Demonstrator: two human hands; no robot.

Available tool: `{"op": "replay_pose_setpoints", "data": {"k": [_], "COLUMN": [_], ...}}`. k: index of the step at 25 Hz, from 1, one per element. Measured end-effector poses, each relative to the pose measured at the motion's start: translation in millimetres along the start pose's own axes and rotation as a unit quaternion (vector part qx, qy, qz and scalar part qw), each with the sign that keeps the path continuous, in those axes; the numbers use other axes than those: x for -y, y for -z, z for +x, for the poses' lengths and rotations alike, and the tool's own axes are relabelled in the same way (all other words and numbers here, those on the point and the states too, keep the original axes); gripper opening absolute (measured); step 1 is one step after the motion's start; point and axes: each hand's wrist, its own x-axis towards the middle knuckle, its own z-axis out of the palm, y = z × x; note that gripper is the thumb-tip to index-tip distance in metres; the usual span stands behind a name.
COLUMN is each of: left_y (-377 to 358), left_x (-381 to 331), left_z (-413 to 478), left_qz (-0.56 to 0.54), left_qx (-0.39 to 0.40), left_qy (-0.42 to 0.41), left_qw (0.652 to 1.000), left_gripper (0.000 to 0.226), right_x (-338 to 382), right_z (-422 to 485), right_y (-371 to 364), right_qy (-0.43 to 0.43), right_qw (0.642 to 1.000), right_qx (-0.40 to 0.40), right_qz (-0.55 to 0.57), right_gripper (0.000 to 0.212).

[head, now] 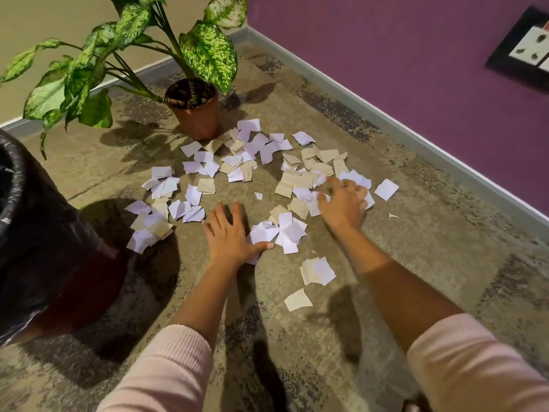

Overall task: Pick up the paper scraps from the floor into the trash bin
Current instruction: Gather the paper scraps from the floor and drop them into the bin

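Several white and beige paper scraps [237,165] lie scattered over the mottled floor [416,263] in front of me. My left hand [230,233] lies flat with fingers spread, its thumb touching a small white pile [289,231]. My right hand [344,203] reaches farther out with fingers spread over scraps at the right of the heap; it is blurred. The trash bin [35,233], lined with a black bag, stands at the left edge, with a few scraps [148,230] against its base.
A potted plant [194,111] with large speckled leaves stands behind the scraps near the corner. A purple wall with a grey skirting [386,120] runs along the right, carrying a switch plate [525,46]. Two loose scraps [318,270] lie nearer to me.
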Motion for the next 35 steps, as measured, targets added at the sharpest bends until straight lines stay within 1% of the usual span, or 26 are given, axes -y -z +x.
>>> {"op": "replay_pose_setpoints", "data": {"k": [1,2,3,4,7,9,11,12,14,16,18,20,23,26,29,31,33,35], "left_y": [3.5,6.8,9.4,10.8,10.7,6.3,-0.9,-4.3,-10.8,-15.1,-14.5,-9.4,-2.5,-0.8,0.1,3.0,6.6,13.0], "left_x": [-0.5,-3.4,-8.4,-14.8,-34.6,-45.6,-58.4,-65.2,-76.0,-80.2,-80.8,-81.7,-86.1,-88.5,-83.7,-76.9,-67.7,-55.8], "left_z": [3.3,7.5,12.6,17.9,30.9,34.2,34.1,33.3,29.3,25.9,24.3,21.1,8.7,-8.0,-18.5,-23.2,-24.7,-24.1], "left_qz": [-0.020,-0.040,-0.057,-0.075,-0.152,-0.223,-0.251,-0.230,-0.135,-0.045,-0.006,0.004,0.022,0.009,-0.013,-0.027,-0.051,-0.091], "left_qx": [0.037,0.082,0.120,0.142,0.144,0.123,0.106,0.102,0.098,0.086,0.070,0.066,0.063,0.036,0.020,0.032,0.055,0.069], "left_qy": [0.037,0.065,0.077,0.075,0.004,-0.034,-0.055,-0.069,-0.114,-0.151,-0.150,-0.120,-0.075,-0.055,-0.072,-0.081,-0.069,-0.055], "left_qw": [0.998,0.994,0.988,0.984,0.978,0.966,0.961,0.966,0.979,0.984,0.986,0.991,0.995,0.998,0.997,0.996,0.995,0.992], "left_gripper": [0.143,0.146,0.146,0.144,0.129,0.118,0.114,0.118,0.129,0.127,0.113,0.096,0.074,0.053,0.047,0.046,0.047,0.050], "right_x": [-13.4,-25.2,-36.0,-45.3,-59.5,-53.2,-35.8,-24.5,-2.1,17.3,32.7,42.3,47.8,54.4,58.7,55.3,48.5,43.5], "right_z": [17.0,33.1,47.1,59.0,86.0,93.3,94.4,91.9,83.1,69.3,52.3,40.8,28.8,9.0,-10.8,-19.8,-25.7,-27.7], "right_y": [7.1,13.2,18.0,21.7,24.2,19.3,11.9,8.1,-0.4,-11.5,-21.6,-26.8,-27.9,-28.7,-33.0,-33.6,-32.2,-28.9], "right_qy": [-0.036,-0.072,-0.104,-0.130,-0.166,-0.150,-0.122,-0.106,-0.073,-0.037,0.002,0.019,0.020,0.001,0.012,0.041,0.077,0.103], "right_qw": [0.999,0.996,0.991,0.986,0.973,0.972,0.974,0.975,0.973,0.968,0.962,0.959,0.956,0.965,0.975,0.980,0.978,0.973], "right_qx": [0.003,0.023,0.053,0.085,0.158,0.178,0.188,0.196,0.220,0.247,0.264,0.272,0.281,0.253,0.212,0.182,0.163,0.161], "right_qz": [-0.029,-0.052,-0.065,-0.064,-0.023,-0.018,-0.017,-0.011,0.004,-0.010,-0.065,-0.081,-0.076,-0.065,-0.064,-0.076,-0.107,-0.133], "right_gripper": [0.049,0.055,0.063,0.072,0.091,0.092,0.094,0.098,0.105,0.106,0.100,0.091,0.081,0.063,0.045,0.036,0.031,0.031]}}
